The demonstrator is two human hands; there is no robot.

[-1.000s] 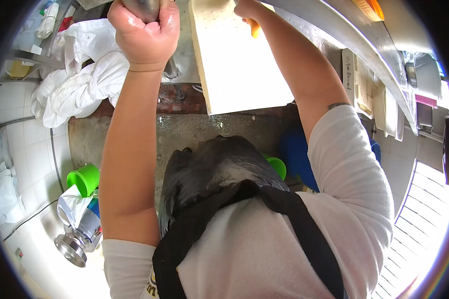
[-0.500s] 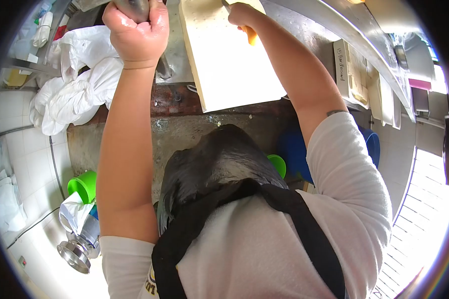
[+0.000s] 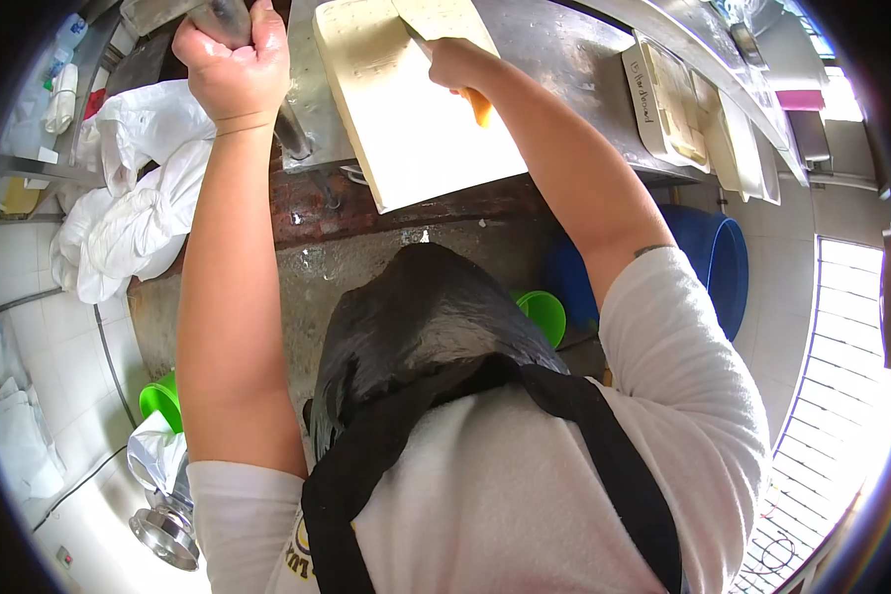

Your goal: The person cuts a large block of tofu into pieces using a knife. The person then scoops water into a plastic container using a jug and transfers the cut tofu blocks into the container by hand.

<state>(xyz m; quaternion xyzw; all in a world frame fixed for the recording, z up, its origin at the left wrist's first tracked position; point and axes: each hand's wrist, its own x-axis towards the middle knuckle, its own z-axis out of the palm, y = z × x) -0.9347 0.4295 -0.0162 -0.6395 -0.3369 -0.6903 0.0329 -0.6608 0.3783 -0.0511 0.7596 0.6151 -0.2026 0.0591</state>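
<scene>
Blue drum R, grn bucket nr it, wht bundle far L.

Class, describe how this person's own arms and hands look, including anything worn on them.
The bare left hand and bare right hand wear no gloves. The left arm and right arm emerge from short white fabric sleeves. A narrow dark marking crosses the right arm near the sleeve hem.

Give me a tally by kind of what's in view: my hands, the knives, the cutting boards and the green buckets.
Hands: 2 (left hand, right hand)
Knives: 1 (orange-handled knife)
Cutting boards: 1 (white cutting board)
Green buckets: 2 (bucket by the left elbow, bucket nearer the right arm)
Total: 6
</scene>
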